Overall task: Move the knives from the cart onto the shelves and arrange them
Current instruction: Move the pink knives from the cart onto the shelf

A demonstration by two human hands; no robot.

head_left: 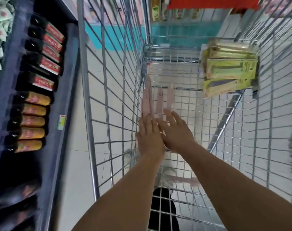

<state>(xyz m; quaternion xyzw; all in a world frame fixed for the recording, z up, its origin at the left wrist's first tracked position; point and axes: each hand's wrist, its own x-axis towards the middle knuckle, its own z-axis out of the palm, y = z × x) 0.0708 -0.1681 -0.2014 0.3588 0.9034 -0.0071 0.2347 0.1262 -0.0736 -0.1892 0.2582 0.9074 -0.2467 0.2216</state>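
Both my arms reach down into a wire cart (pixel 112 90). Three long pink packaged knives (pixel 159 101) lie on the cart floor by its left wall, pointing away from me. My left hand (pixel 150 137) lies flat with straight fingers on the near end of the leftmost pink pack. Beside it, my right hand (pixel 176 132) has its fingers spread over the near ends of the other two. Neither hand is curled round anything. A stack of yellow-green knife packs (pixel 230 70) sits at the far right corner of the cart.
To the left of the cart, a dark shelf (pixel 62 90) holds a row of dark bottles with red labels (pixel 48 52) and yellow labels (pixel 33 120). A blurred pink item (pixel 187 180) shows near the cart's close end. Pale floor tiles are visible through the wire.
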